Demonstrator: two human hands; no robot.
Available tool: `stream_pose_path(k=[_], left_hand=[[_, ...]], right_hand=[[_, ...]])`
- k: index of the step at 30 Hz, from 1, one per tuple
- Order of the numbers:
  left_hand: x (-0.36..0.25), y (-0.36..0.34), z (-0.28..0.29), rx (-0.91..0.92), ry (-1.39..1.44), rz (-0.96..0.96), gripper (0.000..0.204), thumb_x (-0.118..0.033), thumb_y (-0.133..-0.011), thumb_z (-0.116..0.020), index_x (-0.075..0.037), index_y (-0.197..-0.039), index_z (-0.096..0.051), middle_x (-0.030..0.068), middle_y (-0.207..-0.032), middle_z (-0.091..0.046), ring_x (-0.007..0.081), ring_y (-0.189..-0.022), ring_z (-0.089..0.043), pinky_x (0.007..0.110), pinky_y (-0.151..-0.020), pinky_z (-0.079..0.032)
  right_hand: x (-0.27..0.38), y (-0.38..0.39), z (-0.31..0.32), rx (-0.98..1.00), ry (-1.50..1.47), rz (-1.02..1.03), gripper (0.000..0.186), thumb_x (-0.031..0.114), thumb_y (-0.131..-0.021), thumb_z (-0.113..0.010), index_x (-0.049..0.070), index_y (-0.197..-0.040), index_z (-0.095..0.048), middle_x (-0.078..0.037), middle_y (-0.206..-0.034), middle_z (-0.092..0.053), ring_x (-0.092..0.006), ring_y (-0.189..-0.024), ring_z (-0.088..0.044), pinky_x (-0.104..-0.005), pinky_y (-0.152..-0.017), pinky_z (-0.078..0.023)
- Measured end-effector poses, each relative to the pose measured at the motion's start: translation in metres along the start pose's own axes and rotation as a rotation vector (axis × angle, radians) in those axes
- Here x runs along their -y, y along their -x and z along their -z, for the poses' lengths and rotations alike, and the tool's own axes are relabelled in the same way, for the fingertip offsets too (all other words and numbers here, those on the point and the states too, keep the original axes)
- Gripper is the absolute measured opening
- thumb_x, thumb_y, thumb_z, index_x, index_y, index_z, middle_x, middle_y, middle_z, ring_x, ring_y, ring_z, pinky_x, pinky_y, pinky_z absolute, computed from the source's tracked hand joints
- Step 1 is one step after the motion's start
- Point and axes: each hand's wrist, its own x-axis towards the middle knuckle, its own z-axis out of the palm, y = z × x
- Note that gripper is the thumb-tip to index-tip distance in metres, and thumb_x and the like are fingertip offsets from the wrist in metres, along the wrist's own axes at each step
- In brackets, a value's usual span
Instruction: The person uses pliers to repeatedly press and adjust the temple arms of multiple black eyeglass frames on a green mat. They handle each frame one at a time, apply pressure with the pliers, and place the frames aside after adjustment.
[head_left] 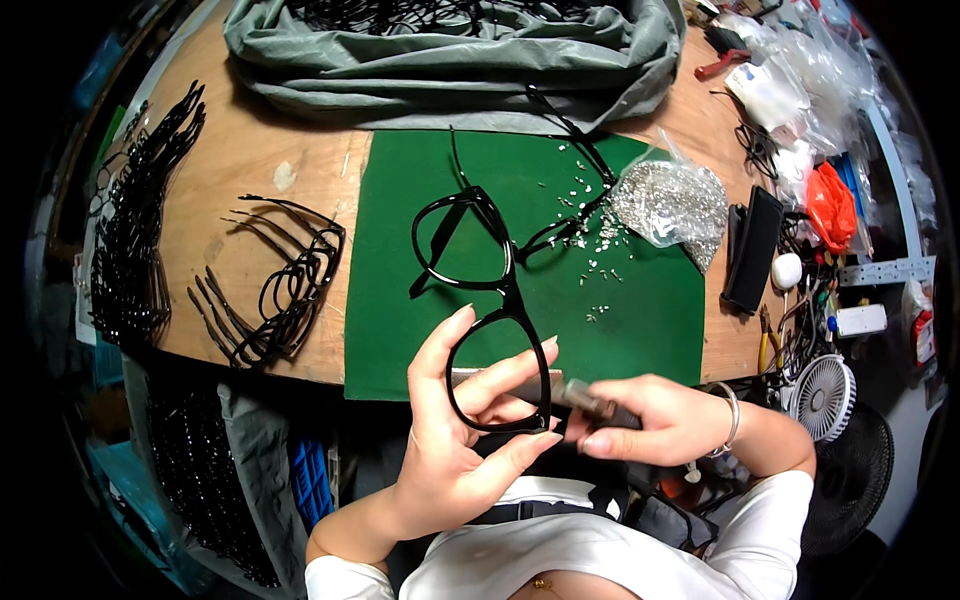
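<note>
My left hand (455, 445) grips a black eyeglass frame (513, 300) by its lower rim, fingers around and through the lens opening. The frame is tilted above the green mat (420, 345), a temple arm extending behind its far rim. Close to the held rim, my right hand (650, 420) is closed around a dark-handled tool (588, 400) with a greyish metal front; its exact kind is unclear. Another black eyeglass frame (548, 237) lies on the mat. Small silver metal pieces (600, 240) are scattered beside a clear plastic bag (670, 200) full of them.
A grey fabric-lined container (450, 75) of black frames stands at the back. Several black frames (300, 285) lie left, beside a longer pile (140, 230). On the right are a black case (752, 250), yellow-handled pliers (768, 340), an orange bag (832, 207) and a white fan (823, 397).
</note>
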Motion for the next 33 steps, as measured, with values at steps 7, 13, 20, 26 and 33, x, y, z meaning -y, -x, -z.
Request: stream_pose_path(k=[7, 13, 20, 26, 33], left_hand=[[0.004, -0.003, -0.004, 0.017, -0.053, 0.033, 0.082, 0.01, -0.074, -0.055, -0.006, -0.129, 0.003, 0.0252, -0.123, -0.039, 0.0241, -0.101, -0.053, 0.029, -0.081, -0.047], [0.005, -0.004, -0.012, -0.029, -0.054, 0.119, 0.084, 0.012, -0.074, -0.054, -0.007, -0.13, 0.006, 0.0256, -0.124, -0.037, 0.0252, -0.097, -0.056, 0.031, -0.083, -0.046], [0.004, -0.012, -0.015, -0.053, -0.081, 0.166, 0.081, 0.014, -0.073, -0.052, -0.007, -0.13, 0.003, 0.0244, -0.124, -0.037, 0.0257, -0.102, -0.052, 0.029, -0.082, -0.047], [0.028, -0.017, -0.011, -0.102, -0.158, 0.139, 0.082, 0.01, -0.069, -0.059, -0.009, -0.129, -0.007, 0.0185, -0.113, -0.045, 0.0102, -0.075, -0.054, 0.02, -0.065, -0.047], [0.049, 0.023, -0.003, -0.161, -0.209, -0.082, 0.071, 0.002, -0.075, -0.057, -0.012, -0.124, -0.009, 0.0192, -0.097, -0.052, 0.01, -0.06, -0.049, 0.023, -0.06, -0.047]], right_hand=[[0.01, -0.003, 0.003, 0.086, 0.166, -0.024, 0.04, 0.035, -0.084, -0.05, -0.005, -0.089, -0.05, -0.018, -0.069, -0.054, -0.0297, -0.064, -0.056, -0.0363, -0.058, -0.043], [0.002, -0.005, -0.004, -0.099, 0.498, -0.022, 0.037, 0.032, -0.081, -0.055, -0.004, -0.072, -0.052, -0.021, -0.064, -0.056, -0.0363, -0.062, -0.056, -0.0405, -0.056, -0.045], [-0.011, 0.001, 0.013, -0.038, 0.192, 0.023, 0.047, 0.04, -0.081, -0.051, -0.004, -0.097, -0.055, -0.022, -0.078, -0.058, -0.0342, -0.077, -0.058, -0.0369, -0.07, -0.045], [-0.064, -0.006, 0.005, -0.457, 0.871, 0.003, 0.057, 0.034, -0.077, -0.057, -0.01, -0.11, -0.041, -0.019, -0.077, -0.056, -0.0329, -0.074, -0.056, -0.0378, -0.068, -0.044], [-0.065, -0.009, 0.006, -0.459, 0.838, 0.027, 0.048, 0.028, -0.075, -0.06, -0.006, -0.106, -0.045, -0.015, -0.077, -0.055, -0.0292, -0.074, -0.055, -0.037, -0.068, -0.043]])
